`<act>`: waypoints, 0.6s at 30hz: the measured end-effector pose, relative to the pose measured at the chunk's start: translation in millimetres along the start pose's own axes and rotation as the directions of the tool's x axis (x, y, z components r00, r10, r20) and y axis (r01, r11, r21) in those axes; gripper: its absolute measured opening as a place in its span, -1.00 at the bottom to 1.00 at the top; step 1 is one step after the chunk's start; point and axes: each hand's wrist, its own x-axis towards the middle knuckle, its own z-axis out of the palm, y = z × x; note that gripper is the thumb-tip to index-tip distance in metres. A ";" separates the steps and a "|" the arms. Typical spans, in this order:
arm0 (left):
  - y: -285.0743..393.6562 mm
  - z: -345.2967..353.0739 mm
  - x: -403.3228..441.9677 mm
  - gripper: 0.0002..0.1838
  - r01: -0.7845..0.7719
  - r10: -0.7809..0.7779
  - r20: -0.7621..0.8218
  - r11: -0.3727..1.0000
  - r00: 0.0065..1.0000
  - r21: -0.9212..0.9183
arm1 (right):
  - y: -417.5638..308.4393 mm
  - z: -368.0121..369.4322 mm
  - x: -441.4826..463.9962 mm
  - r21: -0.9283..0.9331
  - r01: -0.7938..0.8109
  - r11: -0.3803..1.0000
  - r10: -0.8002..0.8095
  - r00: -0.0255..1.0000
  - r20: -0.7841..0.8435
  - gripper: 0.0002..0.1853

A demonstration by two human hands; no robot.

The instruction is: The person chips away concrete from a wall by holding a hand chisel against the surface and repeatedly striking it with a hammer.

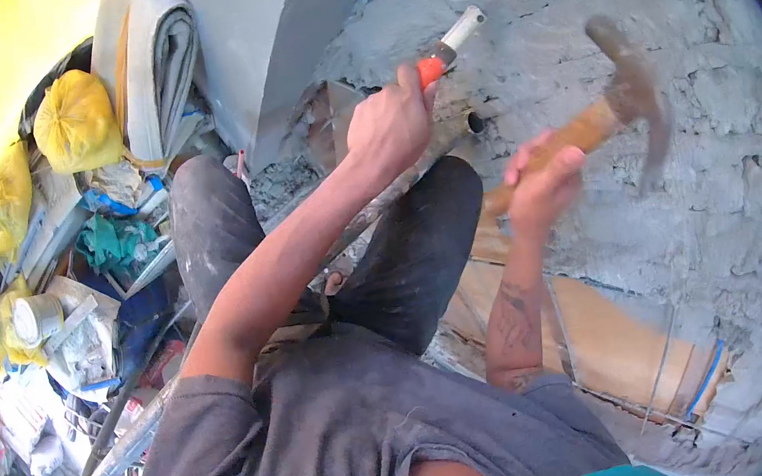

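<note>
My left hand [391,126] is closed around the orange handle of what looks like a chisel [464,27]. Its short pale metal end points up and right, close to the rough grey wall [531,61]. To the right, my right hand [544,181] grips the wooden handle of a claw hammer [585,128]. The hammer's head is raised clear of the chisel and smeared by motion, its curved claw hanging downward. Below the left hand, an open-ended metal pipe [445,139] runs between my bent knees.
Scaffold-like metal tubing [129,454] slants past my left side. Yellow bags [76,122], a folded grey sheet [164,64], a white tub [38,319] and mixed debris crowd the left. A brown board [608,328] lies behind thin bars at lower right.
</note>
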 end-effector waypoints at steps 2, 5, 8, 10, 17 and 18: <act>-1.1 -3.1 -1.3 -0.62 0.027 -0.026 0.034 0.999 0.999 -0.018 | 27.8 2.8 7.9 -0.323 -0.099 0.941 0.110 0.994 0.016 -0.45; -2.7 -5.9 -0.1 -0.61 0.008 -0.007 0.019 0.999 1.000 -0.046 | 11.1 15.4 14.1 -0.529 -0.215 0.821 0.270 0.962 0.028 -0.49; -0.6 -8.1 1.4 -0.60 0.040 -0.037 0.052 0.998 0.998 -0.056 | -18.6 5.2 7.6 -0.439 -0.136 0.888 0.173 0.984 0.044 -0.41; 1.3 -10.1 2.0 -0.60 0.052 -0.047 0.066 0.996 0.997 -0.066 | -43.0 11.7 10.6 -0.379 -0.058 0.923 0.072 0.997 0.024 -0.38; -5.8 -12.2 4.9 -0.58 0.032 -0.029 0.071 0.998 0.997 -0.046 | 34.4 15.7 23.5 -0.544 -0.020 0.839 0.002 0.999 -0.034 -0.36; -9.6 -8.1 4.1 -0.58 0.025 -0.021 0.072 0.999 0.997 -0.047 | 14.5 26.0 19.1 -0.512 -0.378 0.771 0.454 0.890 0.027 -0.38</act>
